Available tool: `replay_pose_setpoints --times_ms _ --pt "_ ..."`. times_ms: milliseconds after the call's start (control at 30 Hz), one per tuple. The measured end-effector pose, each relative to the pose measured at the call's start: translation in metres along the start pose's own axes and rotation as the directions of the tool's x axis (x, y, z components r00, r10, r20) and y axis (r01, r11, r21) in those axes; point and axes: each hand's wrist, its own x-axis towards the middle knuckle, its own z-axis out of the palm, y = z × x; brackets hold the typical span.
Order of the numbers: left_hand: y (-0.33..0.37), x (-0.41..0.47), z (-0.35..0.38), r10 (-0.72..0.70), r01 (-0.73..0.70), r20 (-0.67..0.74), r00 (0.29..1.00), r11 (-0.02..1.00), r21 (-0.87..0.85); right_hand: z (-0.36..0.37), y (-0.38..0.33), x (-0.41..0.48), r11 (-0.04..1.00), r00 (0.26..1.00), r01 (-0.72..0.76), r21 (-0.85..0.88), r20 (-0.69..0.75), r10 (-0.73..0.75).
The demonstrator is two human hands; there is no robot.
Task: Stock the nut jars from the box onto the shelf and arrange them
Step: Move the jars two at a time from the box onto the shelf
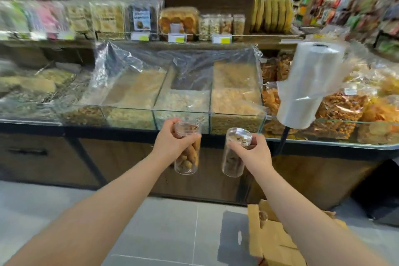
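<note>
Two clear, rigid, likely slippery nut jars are gripped near their lids, left jar (187, 153) in left hand (172, 139), right jar (234, 153) in right hand (253, 153).

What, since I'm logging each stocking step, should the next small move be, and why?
Probably raise both up and forward toward the shelf. The left hand grips the left jar and the right hand the right jar, both low in front of the glass bins, while similar clear jars stand on the shelf above.
</note>
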Motion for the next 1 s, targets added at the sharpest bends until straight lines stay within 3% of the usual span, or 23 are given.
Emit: replay_pose_setpoints --times_ms 133,467,633,733,1000 --pt "0.003 0.063 -0.034 0.009 -0.008 0.025 1.000 0.999 -0.043 0.031 -0.039 0.035 0.998 0.999 -0.005 0.064 -0.035 0.007" --pt "0.062 0.222 -0.030 0.149 -0.145 0.007 0.989 0.971 -0.190 0.048 -0.108 0.196 0.993 0.981 0.122 -0.001 -0.152 -0.121" --pt "0.084 0.315 -0.033 0.168 -0.172 -0.038 0.985 0.979 -0.110 0.060 -0.145 0.280 0.989 0.977 0.145 0.038 -0.161 -0.137" --pt "0.092 0.360 -0.026 0.184 -0.193 -0.071 0.980 0.970 -0.149 0.066 -0.156 0.328 0.987 0.975 0.149 0.062 -0.175 -0.136" --pt "0.109 0.473 0.006 0.242 -0.236 0.018 0.970 0.958 -0.163 0.079 -0.171 0.422 0.992 0.961 0.114 0.054 -0.258 -0.097"
